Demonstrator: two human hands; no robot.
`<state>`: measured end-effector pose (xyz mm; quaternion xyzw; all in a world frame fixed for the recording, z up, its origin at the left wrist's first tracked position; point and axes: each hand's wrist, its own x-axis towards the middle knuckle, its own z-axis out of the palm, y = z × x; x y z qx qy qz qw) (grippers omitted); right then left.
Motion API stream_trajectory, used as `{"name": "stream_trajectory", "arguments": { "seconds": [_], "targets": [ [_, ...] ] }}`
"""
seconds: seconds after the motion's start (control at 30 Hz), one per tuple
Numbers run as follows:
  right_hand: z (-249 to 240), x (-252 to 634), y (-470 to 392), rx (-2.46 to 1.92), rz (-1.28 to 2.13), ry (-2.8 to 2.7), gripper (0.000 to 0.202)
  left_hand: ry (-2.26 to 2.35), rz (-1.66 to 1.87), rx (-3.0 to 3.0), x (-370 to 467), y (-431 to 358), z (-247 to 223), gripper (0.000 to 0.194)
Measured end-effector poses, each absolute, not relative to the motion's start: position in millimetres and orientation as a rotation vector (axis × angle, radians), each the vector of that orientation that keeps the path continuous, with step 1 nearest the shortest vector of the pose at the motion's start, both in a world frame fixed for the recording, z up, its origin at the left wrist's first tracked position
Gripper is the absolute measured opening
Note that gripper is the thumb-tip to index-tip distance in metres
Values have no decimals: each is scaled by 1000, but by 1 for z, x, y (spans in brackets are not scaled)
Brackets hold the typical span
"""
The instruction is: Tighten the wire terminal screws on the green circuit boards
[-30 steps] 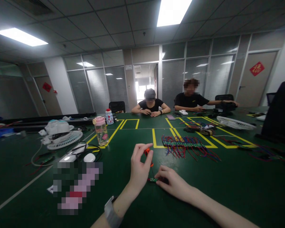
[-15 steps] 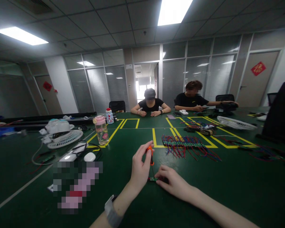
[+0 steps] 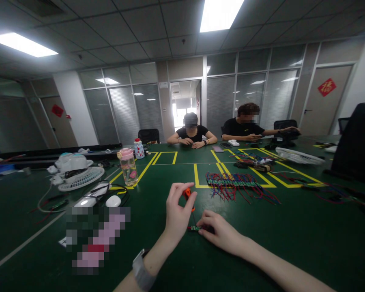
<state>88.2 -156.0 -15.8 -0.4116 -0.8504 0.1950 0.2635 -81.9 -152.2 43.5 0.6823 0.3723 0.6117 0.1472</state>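
The left hand's (image 3: 178, 213) thumb and fingers grip the orange handle of a screwdriver (image 3: 187, 194), its shaft slanting down below them. The right hand's (image 3: 215, 230) thumb and fingertips pinch the right end of a small green circuit board (image 3: 194, 228), which lies just below the left fingers, under the screwdriver's tip. Beyond the fingers, rightward, sits a row of wired boards (image 3: 235, 182); farther leftward, a pink-lidded bottle (image 3: 128, 168).

A white fan (image 3: 82, 178) lay at ten o'clock on the green worktop (image 3: 322, 239), a pink-lidded bottle (image 3: 128, 169) stood at eleven; one person (image 3: 197, 132) sat at twelve, a second person (image 3: 241, 128) at one.
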Motion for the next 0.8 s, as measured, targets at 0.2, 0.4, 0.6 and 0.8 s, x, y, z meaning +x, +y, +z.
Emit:
{"name": "stream_trajectory", "arguments": {
  "seconds": [0.2, 0.4, 0.6, 0.8],
  "targets": [
    [-14, 88, -157, -1104, 534, -2301, 16, 945, 1708, 1886, -81, -151, 41, 34],
    [-15, 89, -157, -1113, 525, -2305, 15, 1063, 1781, 1985, -82, -152, 42, 20],
    [-16, 88, -155, -1110, 512, -2309, 13, 952, 1691, 1860, -81, -151, 40, 33],
    [-15, 88, -156, -1109, 513, -2310, 15, 1082, 1725, 1972, -81, -152, 42, 25]
  ]
}}
